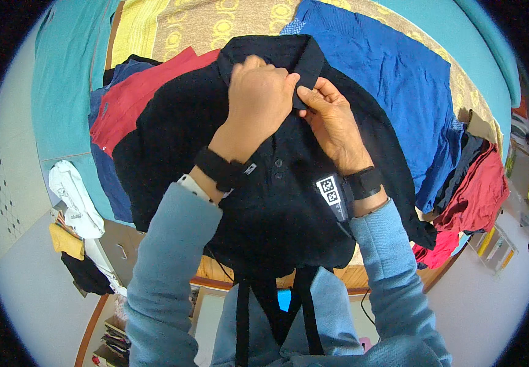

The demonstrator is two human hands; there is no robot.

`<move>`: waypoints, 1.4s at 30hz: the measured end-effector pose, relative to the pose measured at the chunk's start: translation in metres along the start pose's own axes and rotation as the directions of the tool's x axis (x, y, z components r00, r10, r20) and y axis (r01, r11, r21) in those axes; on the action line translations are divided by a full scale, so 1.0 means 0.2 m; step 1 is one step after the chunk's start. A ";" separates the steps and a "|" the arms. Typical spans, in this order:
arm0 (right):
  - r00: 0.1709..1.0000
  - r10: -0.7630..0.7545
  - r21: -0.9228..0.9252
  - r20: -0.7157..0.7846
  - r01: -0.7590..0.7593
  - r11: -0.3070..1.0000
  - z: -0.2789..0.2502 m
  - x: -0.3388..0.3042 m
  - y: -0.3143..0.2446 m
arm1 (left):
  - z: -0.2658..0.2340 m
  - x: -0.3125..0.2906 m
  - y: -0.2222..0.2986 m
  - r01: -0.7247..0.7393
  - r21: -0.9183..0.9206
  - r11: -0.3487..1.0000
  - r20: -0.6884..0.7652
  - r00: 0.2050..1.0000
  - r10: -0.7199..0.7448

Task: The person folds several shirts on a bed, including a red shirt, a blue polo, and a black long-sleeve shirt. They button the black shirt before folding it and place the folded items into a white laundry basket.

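A black collared shirt (pixel 270 223) is spread out in front of me, its collar at the far end and a buttoned placket down the middle. My left hand (pixel 259 101) is closed at the collar opening, its fingers curled over the fabric and partly hidden behind the back of the hand. Just to the right, my right hand (pixel 333 121) pinches the tip of the right collar flap (pixel 307 64) between thumb and fingers. The two hands nearly meet at the collar. Both sleeves of the shirt slope down to the sides.
Left of the shirt lie a red garment (pixel 145 98) and a dark blue one (pixel 111 177). A blue knitted garment (pixel 393 85) is on the right, beside a heap of red clothes (pixel 475 189). Beneath is a patterned tan cover (pixel 215 24). White cloth (pixel 78 199) hangs at the left.
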State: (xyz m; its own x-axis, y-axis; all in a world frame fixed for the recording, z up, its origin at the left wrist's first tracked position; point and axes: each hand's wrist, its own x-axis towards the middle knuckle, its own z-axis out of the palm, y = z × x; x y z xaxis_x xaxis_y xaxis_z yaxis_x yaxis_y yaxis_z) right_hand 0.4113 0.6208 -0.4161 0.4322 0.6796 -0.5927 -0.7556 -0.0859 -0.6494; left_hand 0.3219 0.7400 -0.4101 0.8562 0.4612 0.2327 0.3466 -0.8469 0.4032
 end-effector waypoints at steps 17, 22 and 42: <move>0.858 -0.452 -0.966 0.246 0.254 -0.043 -0.11 0.11 -0.19 | 0.08 0.01 -0.08 0.303 -0.316 0.899 0.321 0.926 -0.200; 0.565 -0.391 -0.685 0.727 0.557 -0.470 -0.12 0.17 -0.35 | 0.10 0.03 -0.02 0.273 -0.310 0.911 0.156 0.960 -0.234; 0.358 -0.155 -0.379 0.921 0.731 -0.568 -0.04 0.25 -0.34 | 0.11 -0.01 0.00 0.153 -0.317 0.936 0.193 0.977 -0.094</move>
State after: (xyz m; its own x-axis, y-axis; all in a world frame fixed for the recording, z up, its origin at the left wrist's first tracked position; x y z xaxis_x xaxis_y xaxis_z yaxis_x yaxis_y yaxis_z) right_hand 0.4873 0.6548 -0.4050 -0.1817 0.9273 0.3272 0.9314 0.2690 -0.2451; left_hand 0.3281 0.7338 -0.4293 0.8775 0.4792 0.0180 0.3342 -0.6379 0.6939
